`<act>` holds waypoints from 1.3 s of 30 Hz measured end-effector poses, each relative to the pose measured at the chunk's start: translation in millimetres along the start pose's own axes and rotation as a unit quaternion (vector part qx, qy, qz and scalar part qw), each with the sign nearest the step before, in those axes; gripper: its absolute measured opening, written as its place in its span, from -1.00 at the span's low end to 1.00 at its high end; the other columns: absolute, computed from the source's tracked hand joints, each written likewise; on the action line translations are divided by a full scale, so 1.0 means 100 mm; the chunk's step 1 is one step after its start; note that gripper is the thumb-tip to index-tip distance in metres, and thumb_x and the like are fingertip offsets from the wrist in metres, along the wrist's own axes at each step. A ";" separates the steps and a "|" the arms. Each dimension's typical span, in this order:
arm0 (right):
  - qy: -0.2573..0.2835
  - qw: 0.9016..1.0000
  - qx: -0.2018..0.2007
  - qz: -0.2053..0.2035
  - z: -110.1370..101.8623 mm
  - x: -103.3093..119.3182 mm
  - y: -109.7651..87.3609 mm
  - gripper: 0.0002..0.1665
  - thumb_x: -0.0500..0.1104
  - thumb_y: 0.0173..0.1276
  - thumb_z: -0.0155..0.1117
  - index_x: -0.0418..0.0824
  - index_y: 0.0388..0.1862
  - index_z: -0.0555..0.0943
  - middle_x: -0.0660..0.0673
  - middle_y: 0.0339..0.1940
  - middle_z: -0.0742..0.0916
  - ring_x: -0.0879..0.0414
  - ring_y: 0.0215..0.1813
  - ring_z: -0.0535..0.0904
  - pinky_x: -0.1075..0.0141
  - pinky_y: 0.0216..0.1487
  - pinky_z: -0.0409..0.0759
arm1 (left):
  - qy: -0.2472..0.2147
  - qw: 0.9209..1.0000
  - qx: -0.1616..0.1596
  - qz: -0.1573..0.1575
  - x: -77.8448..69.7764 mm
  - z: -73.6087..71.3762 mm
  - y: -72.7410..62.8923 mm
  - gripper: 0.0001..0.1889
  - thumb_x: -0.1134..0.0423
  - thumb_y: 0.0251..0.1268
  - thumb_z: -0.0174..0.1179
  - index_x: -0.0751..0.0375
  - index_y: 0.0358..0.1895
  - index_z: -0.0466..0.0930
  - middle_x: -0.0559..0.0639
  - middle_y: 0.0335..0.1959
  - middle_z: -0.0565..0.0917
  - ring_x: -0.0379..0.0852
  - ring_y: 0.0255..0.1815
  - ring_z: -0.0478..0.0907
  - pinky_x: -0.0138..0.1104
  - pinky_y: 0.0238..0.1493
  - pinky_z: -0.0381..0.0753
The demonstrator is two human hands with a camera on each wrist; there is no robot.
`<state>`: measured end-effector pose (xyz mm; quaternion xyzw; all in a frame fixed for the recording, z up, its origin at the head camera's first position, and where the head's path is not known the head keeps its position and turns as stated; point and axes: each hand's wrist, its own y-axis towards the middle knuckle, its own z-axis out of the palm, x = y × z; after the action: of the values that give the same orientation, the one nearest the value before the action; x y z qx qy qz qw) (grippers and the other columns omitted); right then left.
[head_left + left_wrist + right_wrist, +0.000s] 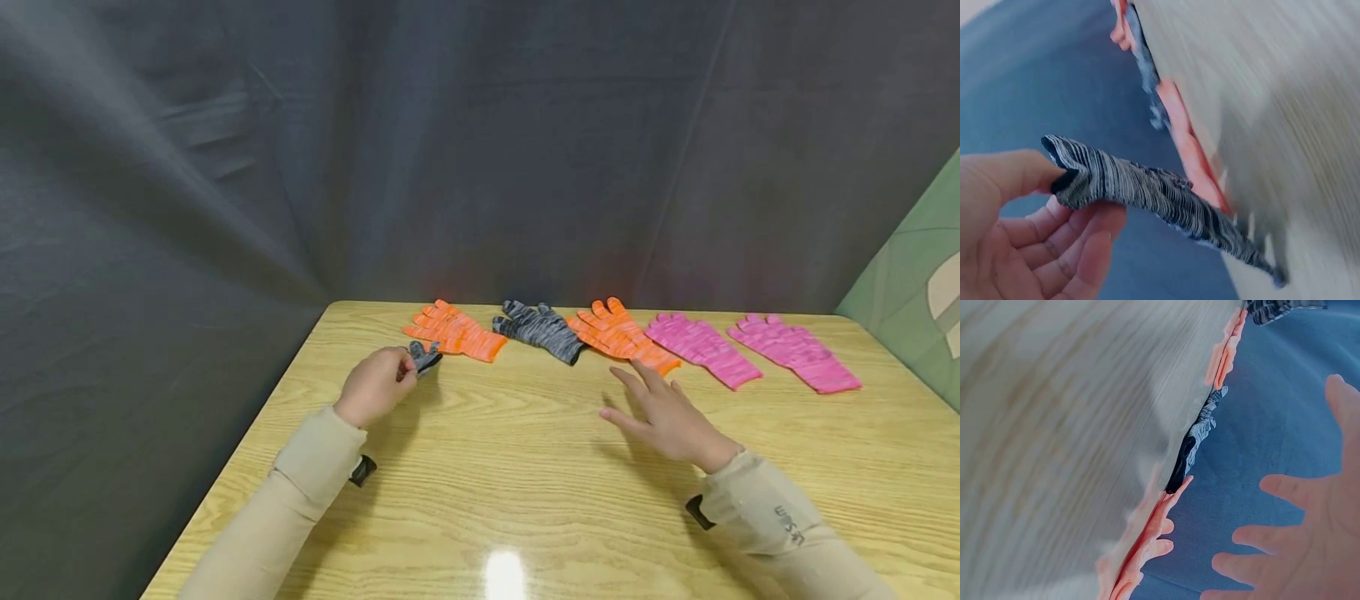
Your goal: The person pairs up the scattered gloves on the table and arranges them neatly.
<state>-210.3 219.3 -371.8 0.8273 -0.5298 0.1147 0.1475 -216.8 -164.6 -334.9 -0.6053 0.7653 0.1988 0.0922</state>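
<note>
My left hand [378, 383] pinches a grey striped glove [424, 357] by its cuff, lifted just above the wooden table [525, 467]; the left wrist view shows this held glove [1160, 197] hanging from thumb and fingers. My right hand [663, 412] hovers open with fingers spread, holding nothing, just short of an orange glove [618, 335]. Along the far edge lie another orange glove [453, 331], a second grey striped glove [542, 327] and two pink gloves [701, 348] [795, 352]. The right wrist view shows the flat grey glove [1200, 434] edge-on between orange ones.
A dark grey curtain [450, 150] hangs behind and to the left of the table. The table's left edge [247, 450] drops off beside my left arm. A green patterned surface [918, 267] stands at the far right.
</note>
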 end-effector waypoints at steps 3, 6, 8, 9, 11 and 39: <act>0.004 1.000 0.003 0.002 0.01 -0.01 -0.01 -0.12 0.26 0.34 0.03 -0.28 0.42 0.17 -0.47 0.44 0.12 -0.47 0.38 0.10 -0.43 0.24 -0.05 | -0.017 0.999 0.023 0.034 -0.14 0.01 -0.12 -0.95 0.34 0.21 0.13 0.23 -0.37 0.55 0.01 -0.45 0.58 -0.21 -0.54 0.40 -0.40 -0.49 0.38; 0.005 1.000 0.004 0.005 0.01 -0.01 -0.01 -0.12 0.26 0.34 0.03 -0.28 0.42 0.17 -0.47 0.44 0.11 -0.47 0.38 0.10 -0.43 0.25 -0.05 | -0.037 0.995 0.057 0.067 -0.23 0.03 -0.25 -0.96 0.35 0.22 0.13 0.21 -0.38 0.53 -0.02 -0.42 0.58 -0.25 -0.47 0.45 -0.42 -0.43 0.43; 0.005 1.000 0.006 0.006 0.01 -0.01 -0.01 -0.12 0.26 0.34 0.03 -0.27 0.43 0.16 -0.47 0.45 0.11 -0.48 0.38 0.10 -0.43 0.24 -0.05 | -0.044 0.992 0.082 0.085 -0.27 0.07 -0.33 -0.96 0.36 0.22 0.14 0.19 -0.38 0.52 -0.05 -0.42 0.58 -0.27 -0.44 0.47 -0.44 -0.40 0.45; 0.005 1.000 0.007 0.006 0.01 -0.01 -0.01 -0.12 0.27 0.34 0.02 -0.27 0.43 0.16 -0.47 0.45 0.10 -0.48 0.38 0.10 -0.43 0.24 -0.05 | -0.045 0.990 0.093 0.095 -0.29 0.08 -0.37 -0.96 0.36 0.22 0.14 0.19 -0.38 0.52 -0.06 -0.43 0.57 -0.27 -0.44 0.46 -0.45 -0.40 0.44; 0.005 1.000 0.010 0.006 0.01 -0.01 -0.01 -0.12 0.27 0.34 0.02 -0.27 0.43 0.15 -0.47 0.45 0.09 -0.47 0.39 0.09 -0.43 0.25 -0.05 | -0.043 0.986 0.115 0.111 -0.32 0.13 -0.45 -0.95 0.36 0.21 0.16 0.16 -0.39 0.52 -0.08 -0.45 0.56 -0.29 -0.47 0.43 -0.46 -0.43 0.42; 0.005 1.000 0.021 -0.003 0.02 0.02 0.08 -0.09 0.28 0.33 0.03 -0.27 0.44 0.14 -0.50 0.44 0.11 -0.49 0.37 0.10 -0.38 0.27 0.03 | 0.024 0.965 0.223 0.138 -0.40 0.27 -0.76 -0.88 0.22 0.08 0.32 0.13 -0.45 0.57 -0.11 -0.49 0.55 -0.33 -0.56 0.29 -0.47 -0.52 0.33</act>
<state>-216.6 214.0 -372.2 0.8310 -0.5242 0.1299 0.1332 -136.4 -131.8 -358.2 -0.4626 0.8683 0.0189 0.1783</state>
